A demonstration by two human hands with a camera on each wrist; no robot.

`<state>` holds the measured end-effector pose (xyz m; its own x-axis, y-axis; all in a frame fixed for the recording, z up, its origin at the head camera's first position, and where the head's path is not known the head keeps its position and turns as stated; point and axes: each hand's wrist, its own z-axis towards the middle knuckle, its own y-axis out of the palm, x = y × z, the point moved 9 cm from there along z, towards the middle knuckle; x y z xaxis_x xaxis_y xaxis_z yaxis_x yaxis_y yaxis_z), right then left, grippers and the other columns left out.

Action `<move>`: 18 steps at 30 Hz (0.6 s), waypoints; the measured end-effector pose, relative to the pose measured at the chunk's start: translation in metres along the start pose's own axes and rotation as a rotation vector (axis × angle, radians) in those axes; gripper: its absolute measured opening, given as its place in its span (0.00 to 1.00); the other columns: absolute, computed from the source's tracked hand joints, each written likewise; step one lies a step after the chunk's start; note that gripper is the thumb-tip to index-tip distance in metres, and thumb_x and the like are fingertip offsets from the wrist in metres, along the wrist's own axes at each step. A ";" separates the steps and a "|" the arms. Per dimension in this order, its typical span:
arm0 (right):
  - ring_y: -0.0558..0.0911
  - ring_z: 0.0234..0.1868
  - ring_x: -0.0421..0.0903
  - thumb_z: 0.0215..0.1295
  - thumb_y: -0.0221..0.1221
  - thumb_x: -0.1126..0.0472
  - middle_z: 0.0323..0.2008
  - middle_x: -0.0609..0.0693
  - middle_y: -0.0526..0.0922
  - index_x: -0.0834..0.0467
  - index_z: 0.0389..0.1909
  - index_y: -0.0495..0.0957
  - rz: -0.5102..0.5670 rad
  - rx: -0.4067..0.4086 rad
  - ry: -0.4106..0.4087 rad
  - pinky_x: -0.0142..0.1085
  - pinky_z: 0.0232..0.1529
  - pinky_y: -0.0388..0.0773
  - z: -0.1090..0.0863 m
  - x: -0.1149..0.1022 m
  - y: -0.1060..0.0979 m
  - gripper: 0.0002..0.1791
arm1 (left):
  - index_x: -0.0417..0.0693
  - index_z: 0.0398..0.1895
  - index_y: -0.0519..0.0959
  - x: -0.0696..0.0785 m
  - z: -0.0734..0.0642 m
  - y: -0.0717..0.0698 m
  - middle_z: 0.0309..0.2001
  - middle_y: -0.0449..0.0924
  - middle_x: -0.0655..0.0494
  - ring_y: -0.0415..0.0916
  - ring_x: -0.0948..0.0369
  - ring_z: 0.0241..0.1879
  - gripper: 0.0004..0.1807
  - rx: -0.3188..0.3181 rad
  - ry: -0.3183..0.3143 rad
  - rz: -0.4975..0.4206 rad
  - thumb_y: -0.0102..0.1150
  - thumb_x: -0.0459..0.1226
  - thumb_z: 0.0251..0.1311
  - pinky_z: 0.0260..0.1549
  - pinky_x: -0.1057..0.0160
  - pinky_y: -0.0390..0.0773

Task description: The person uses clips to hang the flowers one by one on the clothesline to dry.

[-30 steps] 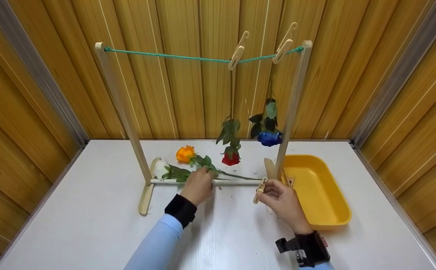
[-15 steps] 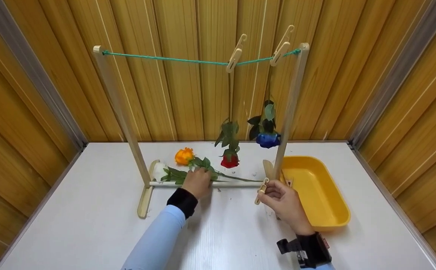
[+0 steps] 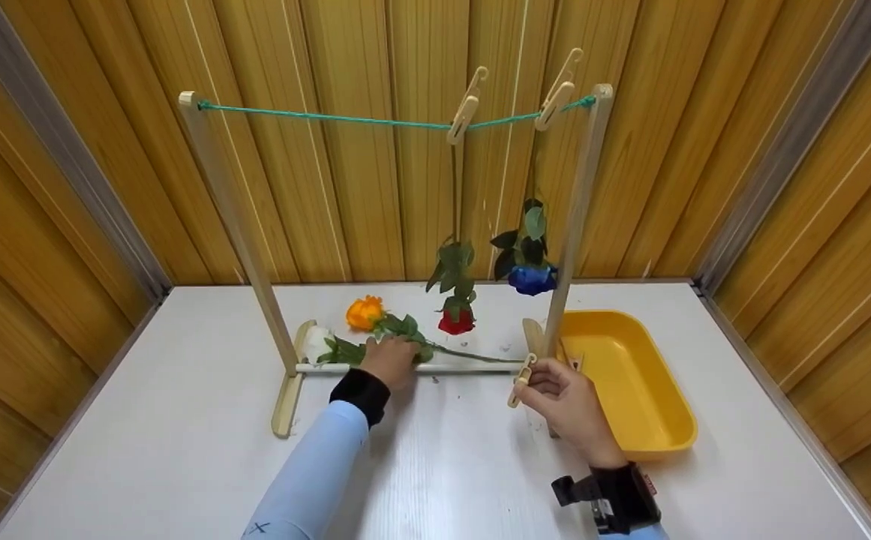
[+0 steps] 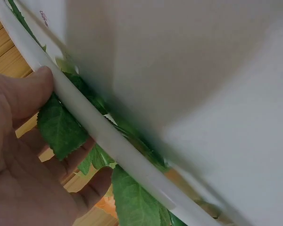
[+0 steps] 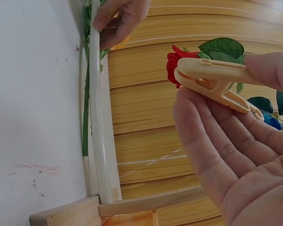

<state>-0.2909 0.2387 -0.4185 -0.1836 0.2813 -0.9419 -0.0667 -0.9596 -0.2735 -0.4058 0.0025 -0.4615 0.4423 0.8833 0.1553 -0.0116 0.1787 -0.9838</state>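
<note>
The left hand point(image 3: 390, 360) reaches out over the white bar point(image 3: 473, 368) of the stand, back of the hand up. Up close, its thumb tip touches the bar and its bent fingers go behind the green leaves point(image 4: 61, 129). The leaves hide some of the fingers, so I can't tell if they hold anything. The right hand point(image 3: 570, 409) is near the other end of the bar, palm turned in. Its thumb and fingers pinch a clothes peg point(image 3: 523, 381) above the table point(image 3: 180, 465).

The orange flower point(image 3: 364, 313) lies on the table behind the bar. The white flower point(image 3: 318, 344) lies by the stand's left foot. A green stem point(image 3: 480, 355) runs behind the bar toward the peg, but the left hand covers the leafy part. The red flower point(image 3: 456, 321) and the blue flower point(image 3: 533, 280) hang upside down, pegged to the green string point(image 3: 315, 115).

The right hand and the stand cover part of the yellow tub point(image 3: 630, 382). A small pale thing point(image 3: 576, 362) at its left side is hard to make out. The bottom edge cuts off both blue sleeves point(image 3: 307, 469).
</note>
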 end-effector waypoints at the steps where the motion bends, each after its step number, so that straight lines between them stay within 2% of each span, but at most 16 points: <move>1: 0.85 0.40 0.45 0.62 0.69 0.71 0.39 0.57 0.85 0.67 0.47 0.82 0.001 -0.001 -0.003 0.29 0.45 0.83 0.000 0.000 0.000 0.13 | 0.45 0.54 0.85 -0.001 0.000 -0.001 0.55 0.84 0.42 0.78 0.39 0.57 0.17 -0.001 0.005 -0.011 0.67 0.29 0.61 0.60 0.30 0.71; 6: 0.85 0.40 0.45 0.62 0.69 0.70 0.38 0.57 0.85 0.67 0.46 0.82 0.003 -0.007 -0.017 0.29 0.45 0.83 0.000 0.000 0.002 0.12 | 0.42 0.52 0.85 -0.004 -0.002 -0.006 0.50 0.85 0.41 0.80 0.40 0.53 0.16 -0.002 0.018 -0.063 0.68 0.30 0.60 0.57 0.31 0.73; 10: 0.85 0.40 0.44 0.62 0.70 0.70 0.38 0.57 0.85 0.67 0.45 0.82 0.000 -0.009 -0.025 0.29 0.45 0.83 0.000 0.000 0.002 0.12 | 0.39 0.47 0.84 -0.008 -0.002 -0.007 0.45 0.85 0.41 0.82 0.42 0.50 0.10 -0.041 0.006 -0.127 0.61 0.36 0.70 0.53 0.37 0.79; 14: 0.85 0.40 0.45 0.62 0.69 0.70 0.38 0.57 0.85 0.67 0.46 0.81 -0.007 -0.008 -0.016 0.29 0.45 0.83 0.000 0.000 0.002 0.12 | 0.36 0.51 0.84 -0.013 -0.001 -0.005 0.50 0.85 0.39 0.82 0.43 0.54 0.13 -0.106 -0.018 -0.188 0.52 0.34 0.75 0.56 0.44 0.80; 18: 0.85 0.40 0.46 0.63 0.69 0.69 0.38 0.56 0.86 0.68 0.47 0.81 -0.014 -0.008 0.000 0.29 0.45 0.83 0.000 0.001 0.003 0.13 | 0.36 0.59 0.82 -0.021 -0.001 -0.003 0.57 0.83 0.40 0.80 0.44 0.59 0.17 -0.146 -0.069 -0.201 0.53 0.28 0.70 0.61 0.47 0.77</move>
<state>-0.2912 0.2365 -0.4205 -0.1824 0.2945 -0.9381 -0.0612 -0.9557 -0.2881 -0.4144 -0.0169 -0.4617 0.3605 0.8646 0.3499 0.2023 0.2937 -0.9342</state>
